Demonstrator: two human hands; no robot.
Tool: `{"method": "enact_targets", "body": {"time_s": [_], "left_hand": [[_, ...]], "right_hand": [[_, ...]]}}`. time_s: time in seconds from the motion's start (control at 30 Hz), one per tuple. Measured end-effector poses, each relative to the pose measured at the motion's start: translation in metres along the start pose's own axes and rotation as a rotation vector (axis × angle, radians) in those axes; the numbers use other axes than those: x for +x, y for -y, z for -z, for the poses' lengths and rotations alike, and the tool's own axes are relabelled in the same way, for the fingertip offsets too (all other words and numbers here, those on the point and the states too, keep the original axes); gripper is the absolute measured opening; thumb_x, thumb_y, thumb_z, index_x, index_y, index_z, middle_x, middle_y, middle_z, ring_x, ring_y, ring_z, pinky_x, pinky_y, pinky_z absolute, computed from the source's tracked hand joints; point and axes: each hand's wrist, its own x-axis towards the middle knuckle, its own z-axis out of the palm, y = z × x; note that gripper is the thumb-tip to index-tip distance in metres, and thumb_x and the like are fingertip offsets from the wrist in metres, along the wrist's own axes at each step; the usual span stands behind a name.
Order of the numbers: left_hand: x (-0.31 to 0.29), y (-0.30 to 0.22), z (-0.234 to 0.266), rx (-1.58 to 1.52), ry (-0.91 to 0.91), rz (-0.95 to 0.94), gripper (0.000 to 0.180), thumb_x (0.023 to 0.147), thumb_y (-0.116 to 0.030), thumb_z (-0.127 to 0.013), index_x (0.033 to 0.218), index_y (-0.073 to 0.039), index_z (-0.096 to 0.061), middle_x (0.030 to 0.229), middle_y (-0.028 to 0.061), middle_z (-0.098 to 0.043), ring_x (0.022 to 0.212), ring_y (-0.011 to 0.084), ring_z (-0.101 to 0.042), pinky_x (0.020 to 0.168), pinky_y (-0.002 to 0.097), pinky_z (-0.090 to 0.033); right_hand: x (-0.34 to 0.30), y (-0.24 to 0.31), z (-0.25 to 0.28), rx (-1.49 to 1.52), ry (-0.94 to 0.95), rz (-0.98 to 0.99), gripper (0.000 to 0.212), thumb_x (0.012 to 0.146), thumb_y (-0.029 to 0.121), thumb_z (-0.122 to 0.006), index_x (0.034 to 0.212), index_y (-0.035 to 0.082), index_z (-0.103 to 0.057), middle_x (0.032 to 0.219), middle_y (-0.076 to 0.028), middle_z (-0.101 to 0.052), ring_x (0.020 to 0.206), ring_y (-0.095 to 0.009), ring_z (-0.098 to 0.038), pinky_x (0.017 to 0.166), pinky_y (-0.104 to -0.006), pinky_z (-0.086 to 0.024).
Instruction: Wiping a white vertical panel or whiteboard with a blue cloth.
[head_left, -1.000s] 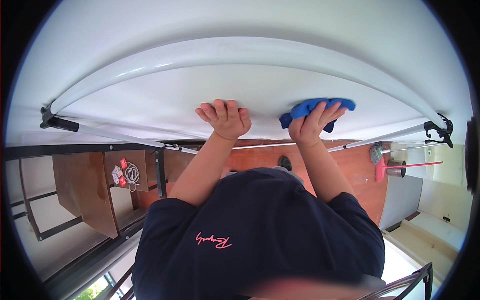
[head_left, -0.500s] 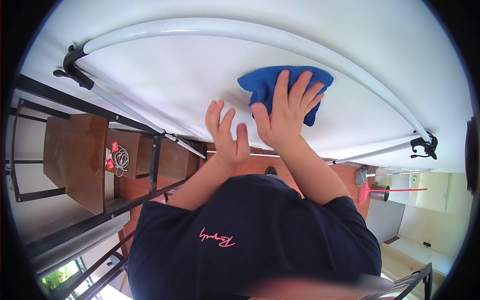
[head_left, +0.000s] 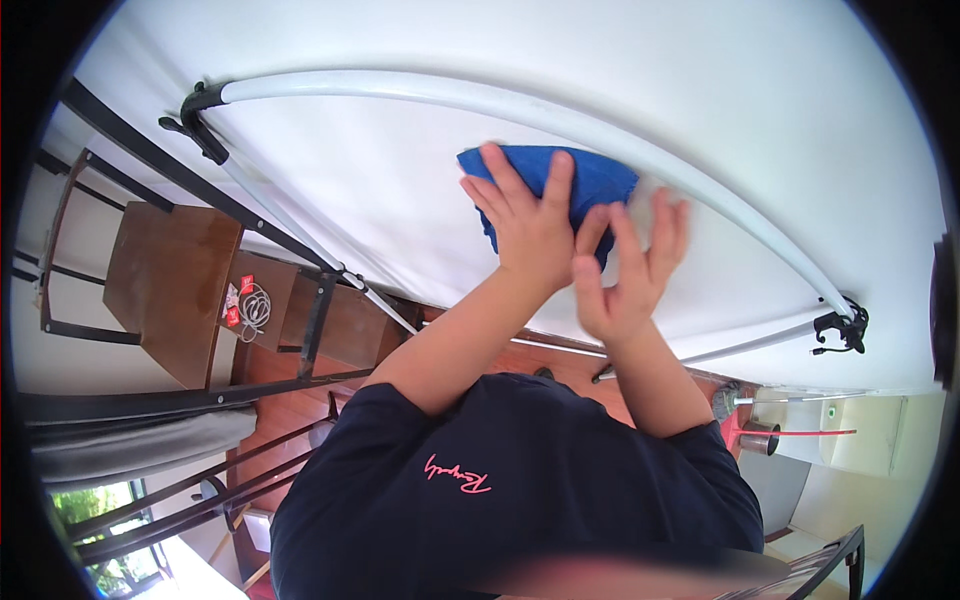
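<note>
A blue cloth [head_left: 603,182] lies flat against a white wall [head_left: 370,180], just below a curved white pole. My left hand [head_left: 532,232] presses on the cloth with its fingers spread, and the cloth's edges show around it. Beside it on the right, my right hand [head_left: 622,290] is raised with its fingers apart and nothing in them. Its thumb side overlaps the cloth's lower right part in this view; whether it touches the cloth I cannot tell.
The white pole [head_left: 430,88] arches across the front, with black joints at both ends. At left stand a black metal frame [head_left: 316,325] and brown shelves [head_left: 175,285] holding a coiled grey cable [head_left: 256,310]. A mop [head_left: 726,402] and metal bin [head_left: 760,437] stand at right.
My right hand has come off the cloth and moved right. My left hand has moved onto the cloth. The cloth sits slightly further left in view, and the view has shifted a little.
</note>
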Motion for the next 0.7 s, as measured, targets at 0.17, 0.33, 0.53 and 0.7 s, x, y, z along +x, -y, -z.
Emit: {"method": "enact_targets", "body": {"time_s": [0.17, 0.33, 0.53, 0.7], "left_hand": [[0.014, 0.010, 0.003, -0.006, -0.136, -0.048, 0.077, 0.075, -0.044, -0.064, 0.143, -0.017, -0.037, 0.146, 0.0413, 0.002, 0.127, 0.0689, 0.002, 0.095, 0.0779, -0.004], [0.008, 0.008, 0.004, 0.071, -0.061, -0.012, 0.067, 0.075, -0.033, -0.058, 0.139, -0.017, -0.044, 0.147, 0.0414, 0.002, 0.129, 0.0674, 0.007, 0.095, 0.0774, -0.001], [-0.003, -0.021, 0.011, 0.066, -0.120, 0.155, 0.061, 0.078, -0.014, -0.052, 0.137, -0.003, -0.046, 0.143, 0.0436, -0.001, 0.129, 0.0604, -0.005, 0.102, 0.0674, -0.008], [-0.016, -0.024, -0.008, -0.262, -0.253, 0.231, 0.061, 0.077, -0.007, -0.052, 0.136, 0.006, -0.042, 0.140, 0.0424, -0.008, 0.128, 0.0523, -0.015, 0.105, 0.0576, -0.014]], "right_hand": [[-0.003, -0.039, -0.006, -0.466, -0.162, 0.058, 0.054, 0.091, 0.042, -0.046, 0.126, 0.002, -0.056, 0.143, -0.025, -0.038, 0.135, -0.044, -0.027, 0.112, -0.0524, -0.005], [-0.007, -0.050, -0.019, -0.539, -0.260, 0.073, 0.051, 0.089, 0.047, -0.049, 0.127, 0.015, -0.058, 0.144, -0.019, -0.039, 0.133, -0.041, -0.030, 0.109, -0.0546, -0.007], [-0.007, -0.051, -0.023, -0.576, -0.292, 0.092, 0.046, 0.086, 0.050, -0.053, 0.126, 0.028, -0.060, 0.142, -0.013, -0.042, 0.130, -0.037, -0.035, 0.106, -0.0563, -0.013], [-0.009, -0.053, -0.023, -0.569, -0.291, 0.096, 0.045, 0.086, 0.048, -0.054, 0.126, 0.028, -0.060, 0.142, -0.012, -0.042, 0.129, -0.038, -0.035, 0.105, -0.0569, -0.013]]}}
